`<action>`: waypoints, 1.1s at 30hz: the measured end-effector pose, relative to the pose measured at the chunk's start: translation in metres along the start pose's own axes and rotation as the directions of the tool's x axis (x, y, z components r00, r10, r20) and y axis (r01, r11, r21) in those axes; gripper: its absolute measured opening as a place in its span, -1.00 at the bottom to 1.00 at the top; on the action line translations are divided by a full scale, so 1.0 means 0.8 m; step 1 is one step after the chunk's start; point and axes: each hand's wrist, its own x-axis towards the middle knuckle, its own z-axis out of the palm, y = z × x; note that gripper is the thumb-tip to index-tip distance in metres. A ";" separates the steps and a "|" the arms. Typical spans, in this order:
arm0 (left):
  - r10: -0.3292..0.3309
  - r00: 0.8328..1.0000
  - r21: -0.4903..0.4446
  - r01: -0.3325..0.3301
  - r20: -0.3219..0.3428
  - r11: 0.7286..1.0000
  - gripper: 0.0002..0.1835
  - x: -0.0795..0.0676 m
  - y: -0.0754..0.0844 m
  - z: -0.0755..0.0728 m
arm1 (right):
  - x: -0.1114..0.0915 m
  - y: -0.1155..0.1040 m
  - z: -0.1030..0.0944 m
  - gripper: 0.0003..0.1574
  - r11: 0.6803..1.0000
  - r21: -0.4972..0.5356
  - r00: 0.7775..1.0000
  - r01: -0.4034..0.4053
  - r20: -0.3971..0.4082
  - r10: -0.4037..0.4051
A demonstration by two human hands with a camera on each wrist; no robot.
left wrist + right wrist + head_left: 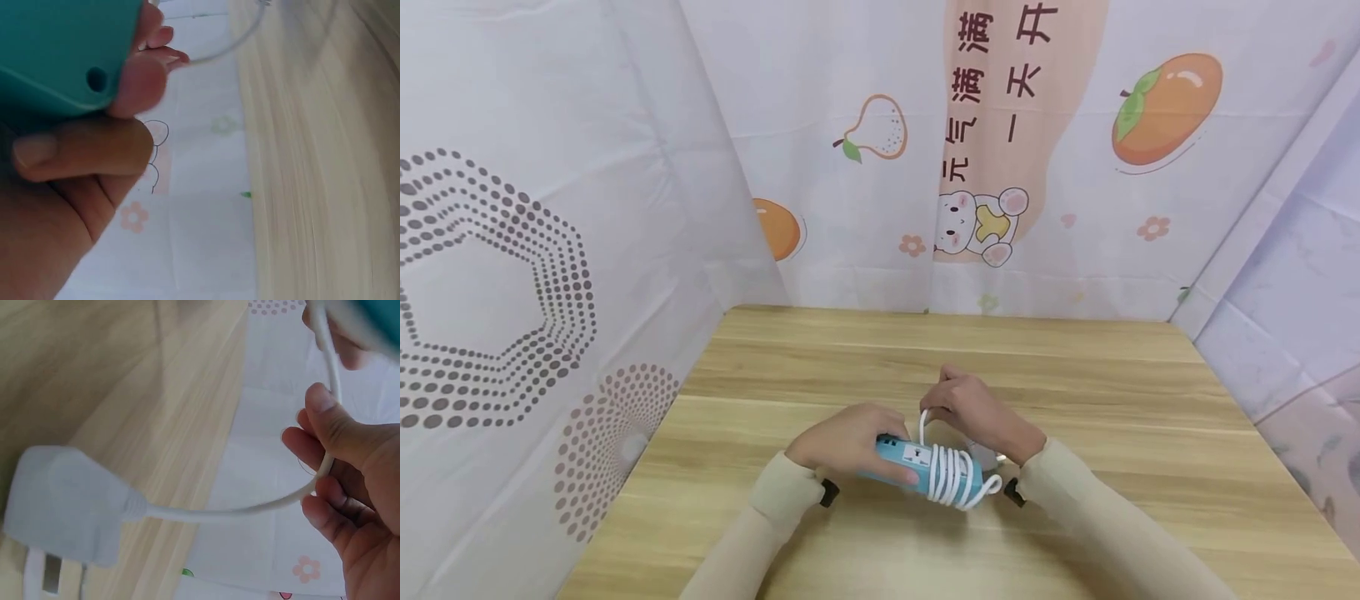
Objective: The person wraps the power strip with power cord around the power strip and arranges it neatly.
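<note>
A blue power strip [891, 451] with white socket faces is gripped by my left hand [850, 437] at its left end, above the table. Several turns of white cord [951, 477] wrap around the strip's right half, with a small loop sticking out at the end. My right hand [977, 412] pinches the loose length of this cord just behind the strip. From those fingers the cord runs to a white plug [69, 506] with metal prongs, seen large in the right wrist view. In the left wrist view the strip's end [56, 56] shows a round hole.
The wood-grain table [820, 342] lies under both hands. A white curtain with fruit prints [820, 67] hangs along its back edge, and another patterned curtain [647, 208] stands at the left. A pale panel [1285, 275] borders the right side.
</note>
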 end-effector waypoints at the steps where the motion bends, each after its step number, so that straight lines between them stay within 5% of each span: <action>1: -0.012 1.000 0.035 0.012 -0.006 0.999 -0.63 0.001 0.001 0.001 | 0.000 0.000 -0.001 -0.80 1.000 -0.014 1.000 0.004 -0.005 -0.004; 11: -0.127 0.986 0.208 0.147 -0.105 0.967 -0.51 0.002 0.007 0.001 | 0.001 -0.009 -0.012 -0.88 0.992 -0.118 0.999 -0.046 -0.001 0.046; 19: -0.118 0.967 0.413 0.205 -0.228 0.887 -0.48 0.009 0.006 0.011 | 0.004 -0.022 -0.017 -0.91 0.981 -0.156 0.993 -0.119 -0.002 0.121; 23: -0.115 0.943 0.470 0.258 -0.311 0.844 -0.45 0.011 0.002 0.016 | 0.005 -0.026 -0.019 -0.91 0.973 -0.168 0.988 -0.155 -0.012 0.155; 29: -0.137 0.909 0.478 0.329 -0.393 0.815 -0.41 0.011 -0.003 0.017 | 0.006 -0.031 -0.021 -0.92 0.967 -0.186 0.985 -0.172 -0.043 0.167; 33: -0.147 0.882 0.516 0.388 -0.447 0.764 -0.36 0.010 -0.008 0.013 | 0.006 -0.034 -0.022 -0.90 0.967 -0.180 0.983 -0.182 -0.068 0.172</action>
